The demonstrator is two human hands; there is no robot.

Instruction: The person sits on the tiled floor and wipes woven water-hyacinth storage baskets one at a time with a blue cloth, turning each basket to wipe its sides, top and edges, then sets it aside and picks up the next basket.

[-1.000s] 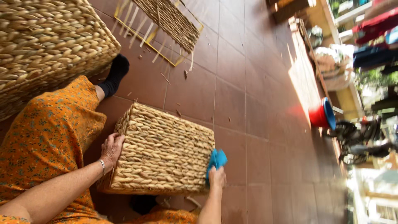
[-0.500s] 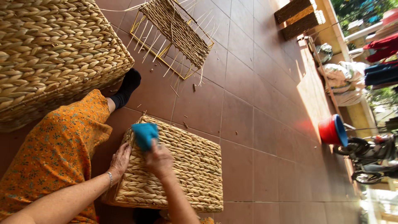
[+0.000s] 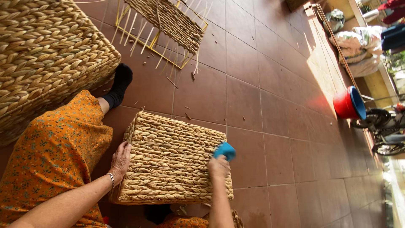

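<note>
The left hand [image 3: 121,157] is lying flat against the side of a woven basket [image 3: 171,158] sitting on the tiled floor [image 3: 261,105]. The right hand [image 3: 218,166] is gripping a blue cloth [image 3: 225,150], pressing it on the basket's far edge.

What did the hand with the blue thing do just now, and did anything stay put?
The right hand, holding the blue cloth, swept from the woven basket's left part back across to its right edge. The left hand stayed pressed against the basket's left side, and the basket kept its place on the tiled floor.
</note>
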